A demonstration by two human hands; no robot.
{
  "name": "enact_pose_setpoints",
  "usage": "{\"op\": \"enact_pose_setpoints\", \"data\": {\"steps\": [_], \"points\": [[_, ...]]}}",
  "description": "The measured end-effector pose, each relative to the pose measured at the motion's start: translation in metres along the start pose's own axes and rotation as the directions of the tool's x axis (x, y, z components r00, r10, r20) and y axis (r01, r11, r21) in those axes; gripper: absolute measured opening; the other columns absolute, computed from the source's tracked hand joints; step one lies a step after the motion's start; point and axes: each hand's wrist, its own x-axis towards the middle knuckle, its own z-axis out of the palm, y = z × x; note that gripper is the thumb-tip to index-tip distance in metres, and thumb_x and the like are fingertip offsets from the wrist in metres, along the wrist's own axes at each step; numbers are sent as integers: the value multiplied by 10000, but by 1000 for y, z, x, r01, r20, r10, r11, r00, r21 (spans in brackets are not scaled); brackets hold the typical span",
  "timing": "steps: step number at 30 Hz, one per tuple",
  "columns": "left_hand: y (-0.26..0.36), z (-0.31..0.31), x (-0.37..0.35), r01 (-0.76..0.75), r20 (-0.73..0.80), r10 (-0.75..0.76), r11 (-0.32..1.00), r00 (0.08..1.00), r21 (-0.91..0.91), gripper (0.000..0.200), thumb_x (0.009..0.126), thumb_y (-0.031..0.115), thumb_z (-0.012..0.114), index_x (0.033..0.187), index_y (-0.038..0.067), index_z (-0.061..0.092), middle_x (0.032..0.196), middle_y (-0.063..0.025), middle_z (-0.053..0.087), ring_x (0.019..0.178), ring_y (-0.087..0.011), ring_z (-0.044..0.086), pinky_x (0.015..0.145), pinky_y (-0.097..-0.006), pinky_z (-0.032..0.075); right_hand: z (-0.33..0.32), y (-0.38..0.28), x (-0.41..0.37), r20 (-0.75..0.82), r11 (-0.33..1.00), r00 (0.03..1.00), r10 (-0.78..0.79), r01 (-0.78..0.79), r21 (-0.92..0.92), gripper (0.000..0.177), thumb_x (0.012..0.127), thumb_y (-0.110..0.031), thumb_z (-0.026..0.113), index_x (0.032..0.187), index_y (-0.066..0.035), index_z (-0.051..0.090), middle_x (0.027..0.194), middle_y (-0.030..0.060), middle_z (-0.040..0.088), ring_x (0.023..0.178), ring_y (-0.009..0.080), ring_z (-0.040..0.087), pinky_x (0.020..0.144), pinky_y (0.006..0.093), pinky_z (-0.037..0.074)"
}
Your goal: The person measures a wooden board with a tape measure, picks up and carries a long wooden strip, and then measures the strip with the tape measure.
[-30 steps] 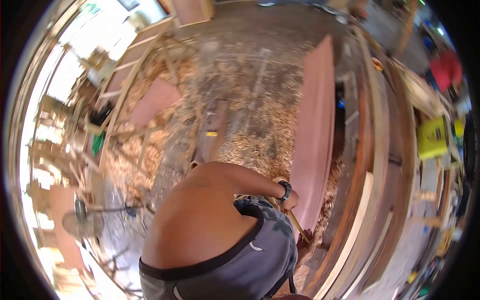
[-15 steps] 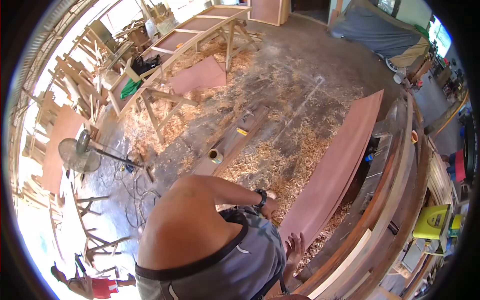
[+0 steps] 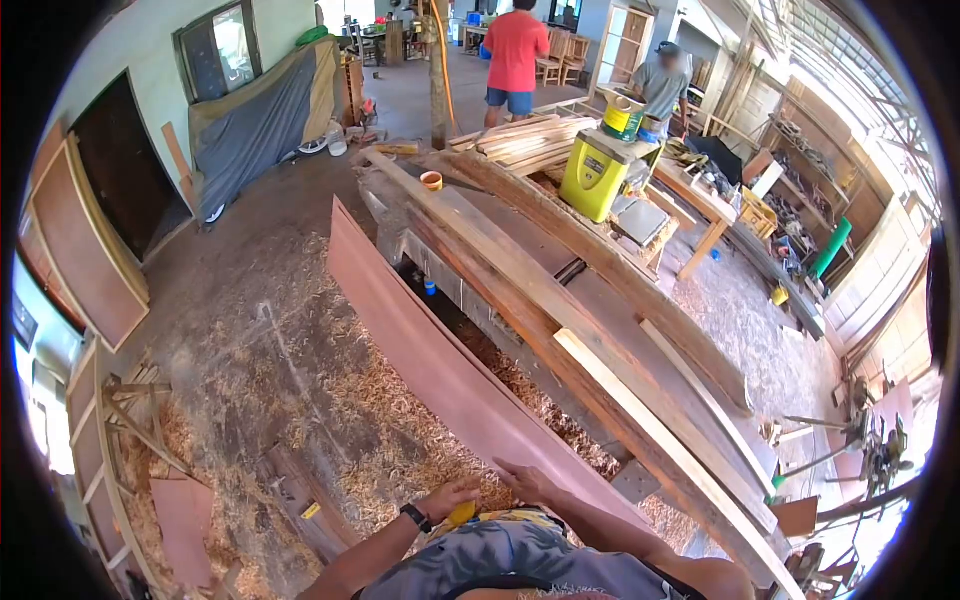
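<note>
My left hand (image 3: 452,499), with a dark watch on its wrist, is low in the middle, its fingers closed round a small yellow object (image 3: 462,513). To its right, my right hand (image 3: 524,482) has its fingers stretched out at the near edge of a long reddish-brown sheet (image 3: 430,375). No object shows within that hand. The sheet runs from beside my hands up to the left, over a floor strewn with wood shavings (image 3: 385,430).
Long planks (image 3: 640,420) lie on the right, with a small cup (image 3: 431,180) and a yellow-green container (image 3: 593,178) farther up. Two people stand behind, one in a red shirt (image 3: 515,50). Another plank (image 3: 305,505) lies at lower left.
The view has swung to the right, bringing the planks and the two people into the middle. My right hand has moved from below the sheet's end to its edge, nearer my left hand.
</note>
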Motion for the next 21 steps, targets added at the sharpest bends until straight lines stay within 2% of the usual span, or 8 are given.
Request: {"op": "enact_pose_setpoints", "data": {"steps": [2, 3, 6, 9, 11, 15, 20, 21], "points": [[16, -1, -4, 39, 31, -32, 966, 999, -257, 405, 998, 239, 541, 1361, 67, 487, 1049, -61, 642, 954, -147, 630, 847, -291, 516, 18, -7, 19, -60, 904, 967, -247, 208, -373, 460, 1023, -408, 367, 1447, -232, 406, 1020, 206, 692, 778, 354, 692, 746, 445, 571], [27, 1, -8, 28, 35, -18, 948, 999, -317, 360, 996, 214, 536, 1320, 59, 517, 1037, -67, 644, 944, -171, 642, 845, -320, 529, 24, -11, 26, -62, 905, 966, -250, 210, -371, 460, 1023, -408, 367, 1447, -232, 406, 1020, 206, 692, 778, 354, 692, 746, 445, 571], [40, -10, -19, 80, 154, -31, 944, 988, -320, 301, 988, 193, 541, 1252, 50, 554, 1035, -69, 646, 941, -175, 643, 852, -335, 530, 35, -27, 30, 92, 717, 842, -532, 506, -480, 433, 1015, -412, 337, 1357, -193, 487, 1083, 221, 671, 859, 431, 658, 809, 493, 538], [31, -21, -25, 4, 157, 21, 988, 987, -156, 276, 967, 148, 564, 1230, 66, 560, 1087, -18, 609, 1052, -122, 572, 938, -279, 445, 29, -51, 27, 222, 643, 845, -487, 519, -563, 415, 1005, -430, 348, 1249, -158, 545, 1036, 223, 680, 889, 428, 653, 801, 489, 527], [32, -16, -32, 20, 233, 72, 928, 970, -371, 286, 955, 138, 571, 1223, 39, 559, 1061, -60, 628, 986, -163, 613, 926, -316, 475, 31, -63, 27, 176, 903, 946, -274, 316, -293, 469, 1005, -471, 322, 1305, -180, 535, 1008, 237, 677, 924, 438, 639, 809, 509, 509], [8, -19, -28, 111, 211, -34, 925, 977, -364, 328, 933, 113, 592, 1247, 32, 544, 1091, -73, 622, 1007, -182, 610, 932, -312, 470, 35, -66, 30, 268, 865, 948, -172, 275, -420, 552, 1001, -530, 267, 1433, -227, 428, 989, 243, 677, 968, 450, 621, 870, 525, 479], [-6, -23, -20, 77, 128, -39, 948, 991, -308, 285, 924, 39, 540, 1206, 23, 577, 1123, -81, 629, 1046, -188, 606, 937, -336, 475, 43, -50, 66, 388, 841, 907, -163, 333, -426, 562, 1005, -519, 268, 1488, -237, 325, 1054, 258, 659, 1007, 449, 610, 901, 504, 477], [-19, -24, -14, -19, 1, 20, 947, 1000, -321, 268, 931, 48, 532, 1191, 22, 593, 1125, -82, 634, 1051, -189, 604, 936, -336, 476, 43, -50, 73, 404, 847, 899, -170, 342, -406, 564, 1006, -518, 270, 1490, -233, 323, 1064, 251, 659, 1008, 445, 613, 910, 495, 477]]}}
